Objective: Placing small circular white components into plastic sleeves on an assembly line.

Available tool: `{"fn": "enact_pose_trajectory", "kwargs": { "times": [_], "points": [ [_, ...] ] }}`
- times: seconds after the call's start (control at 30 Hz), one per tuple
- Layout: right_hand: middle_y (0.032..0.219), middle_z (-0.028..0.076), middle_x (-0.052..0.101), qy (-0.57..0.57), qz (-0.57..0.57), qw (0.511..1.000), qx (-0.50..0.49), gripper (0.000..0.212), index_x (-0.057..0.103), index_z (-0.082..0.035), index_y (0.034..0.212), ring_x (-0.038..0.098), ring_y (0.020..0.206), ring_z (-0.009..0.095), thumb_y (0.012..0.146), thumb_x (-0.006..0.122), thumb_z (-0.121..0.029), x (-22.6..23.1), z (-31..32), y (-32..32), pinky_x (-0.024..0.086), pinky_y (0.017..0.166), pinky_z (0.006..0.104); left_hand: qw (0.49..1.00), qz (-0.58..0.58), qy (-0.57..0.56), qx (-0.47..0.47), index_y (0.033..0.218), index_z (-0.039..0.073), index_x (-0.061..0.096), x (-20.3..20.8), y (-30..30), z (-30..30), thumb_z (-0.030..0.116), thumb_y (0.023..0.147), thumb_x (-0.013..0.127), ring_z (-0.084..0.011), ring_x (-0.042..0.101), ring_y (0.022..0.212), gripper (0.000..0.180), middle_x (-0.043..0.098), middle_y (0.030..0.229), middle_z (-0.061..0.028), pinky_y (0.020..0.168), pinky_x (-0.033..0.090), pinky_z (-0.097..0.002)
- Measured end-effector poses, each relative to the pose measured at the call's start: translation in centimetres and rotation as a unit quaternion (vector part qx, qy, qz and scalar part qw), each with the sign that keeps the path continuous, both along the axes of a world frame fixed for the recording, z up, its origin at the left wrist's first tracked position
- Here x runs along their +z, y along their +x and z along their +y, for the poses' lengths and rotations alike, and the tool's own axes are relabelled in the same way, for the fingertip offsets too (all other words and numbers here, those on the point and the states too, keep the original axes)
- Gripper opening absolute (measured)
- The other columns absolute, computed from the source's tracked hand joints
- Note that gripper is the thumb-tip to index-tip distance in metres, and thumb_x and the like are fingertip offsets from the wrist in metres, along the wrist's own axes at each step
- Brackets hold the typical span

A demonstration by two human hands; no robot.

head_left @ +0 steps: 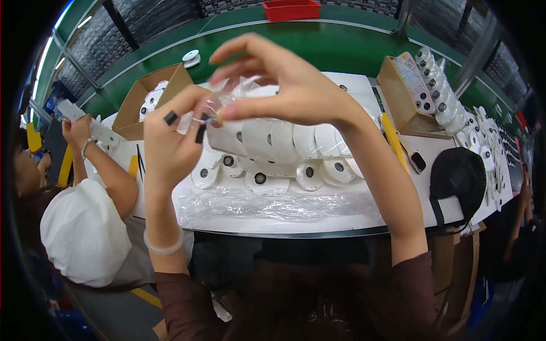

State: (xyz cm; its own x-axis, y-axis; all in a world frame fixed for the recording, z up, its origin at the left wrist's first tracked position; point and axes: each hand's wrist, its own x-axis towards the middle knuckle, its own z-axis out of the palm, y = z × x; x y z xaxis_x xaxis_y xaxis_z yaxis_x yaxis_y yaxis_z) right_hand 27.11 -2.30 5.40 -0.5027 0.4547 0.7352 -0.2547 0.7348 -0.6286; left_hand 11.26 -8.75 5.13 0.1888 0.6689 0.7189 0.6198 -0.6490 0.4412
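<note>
Holding a small piece of clear plastic wrap [219, 105] up in front of my face, I pinch it between both hands above the white table [296, 224]. My left hand [170, 136] has dark-painted nails, and its thumb and forefinger are closed together on the wrap's left edge. My right hand [284, 85] grips the same wrap from the right, thumb and forefinger pressed together and the other fingers fanned upward. Something tiny and dark sits where the fingertips meet; I cannot tell what it is.

On the table below my hands lie overlapping rows of white round discs [284, 153], each with a dark centre, and nearer its front edge a crumpled sheet of clear film [267, 204]. At the table's left end stands an open cardboard box [142, 99] with more discs inside. At its right end another cardboard box [406, 94] leans beside a long stack of discs, with a black pouch [458, 176] close to the front edge. Beyond the table's far side sits a red tray [291, 9]. Left of the table, another person in white [85, 227] handles a white piece.

The wrap looks thin and slippery. I judge that pulling unevenly could tear it, or loosening a pinch could drop it among the discs.
</note>
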Motion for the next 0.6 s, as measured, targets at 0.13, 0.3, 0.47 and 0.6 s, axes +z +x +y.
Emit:
{"fn": "enact_pose_trajectory", "kwargs": {
  "times": [0.13,0.3,0.47,0.6],
  "points": [
    [0.067,0.005,0.057,-0.075,-0.331,0.934,0.112,0.022,0.056,-0.004,0.076,0.051,0.065,0.009,0.063,0.066,-0.018,0.2,1.4,1.8,0.038,0.063,0.0253,0.997,-0.053,0.038,0.048,0.079,-0.002,0.05,0.4,0.3,0.6,-0.006,0.074,0.041,-0.0101,0.049,0.055,0.011,0.051,0.062,-0.0069,0.054,0.038,-0.019],
    [0.066,0.002,0.057,-0.136,-0.361,0.918,0.091,0.017,0.058,-0.004,0.068,0.05,0.064,0.009,0.062,0.066,-0.018,0.2,2.9,4.5,0.039,0.065,0.0255,0.971,-0.003,0.21,0.115,0.083,-0.002,0.051,-0.2,-1.0,2.5,-0.005,0.075,0.041,-0.0089,0.047,0.055,0.013,0.052,0.064,-0.0076,0.054,0.036,-0.0168],
    [0.066,0.003,0.057,-0.046,-0.397,0.913,-0.083,0.014,0.06,-0.004,0.066,0.052,0.067,0.01,0.066,0.062,-0.018,1.4,3.3,7.5,0.04,0.066,0.0219,0.951,-0.022,0.255,0.173,0.087,-0.002,0.052,-0.3,-2.6,4.3,-0.002,0.077,0.043,-0.0059,0.05,0.063,0.013,0.055,0.067,-0.0085,0.057,0.038,-0.0162],
    [0.07,0.005,0.058,-0.072,-0.319,0.944,-0.046,0.019,0.057,-0.003,0.067,0.054,0.063,0.012,0.072,0.057,-0.021,0.1,4.1,9.7,0.041,0.061,0.0225,0.952,-0.069,0.204,0.218,0.097,-0.002,0.052,-1.0,-6.2,4.7,0.006,0.08,0.044,-0.0046,0.049,0.066,0.02,0.057,0.07,-0.0067,0.057,0.038,-0.0159]
  ]
}}
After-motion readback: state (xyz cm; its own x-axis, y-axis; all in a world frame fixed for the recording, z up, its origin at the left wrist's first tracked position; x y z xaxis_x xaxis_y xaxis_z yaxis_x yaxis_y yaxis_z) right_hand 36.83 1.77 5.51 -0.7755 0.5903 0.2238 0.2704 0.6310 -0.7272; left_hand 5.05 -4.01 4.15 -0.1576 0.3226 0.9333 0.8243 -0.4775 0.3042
